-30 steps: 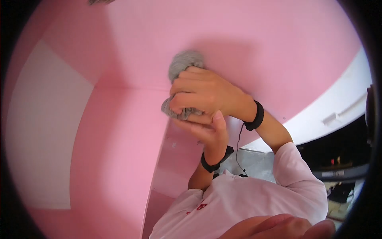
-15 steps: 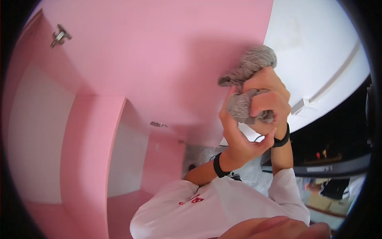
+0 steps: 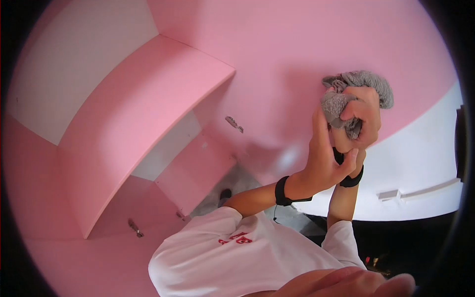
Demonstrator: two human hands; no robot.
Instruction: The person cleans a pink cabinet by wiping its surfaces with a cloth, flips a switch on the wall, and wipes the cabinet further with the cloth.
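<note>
A grey fluffy cloth (image 3: 368,81) is bunched up in both hands in front of the pink panel. My right hand (image 3: 366,114) is closed round it, with folds sticking out between the curled fingers and beyond the knuckles. Against the cloth's left side lie the fingers of my left hand (image 3: 324,156), partly hidden behind it. The left thumb points toward the right wrist. Each wrist wears a black band.
A pink panel (image 3: 267,39) fills the upper view, with a white surface (image 3: 396,173) at right. On the left stands a pink shelf board (image 3: 143,94) with an exposed edge. Metal hinges (image 3: 234,124) sit on the panels. Grey floor (image 3: 237,183) shows below.
The view has turned, bringing more of the shelf in at left. Both hands, still on the cloth, appear further right, and the cloth's far end has shifted to the right.
</note>
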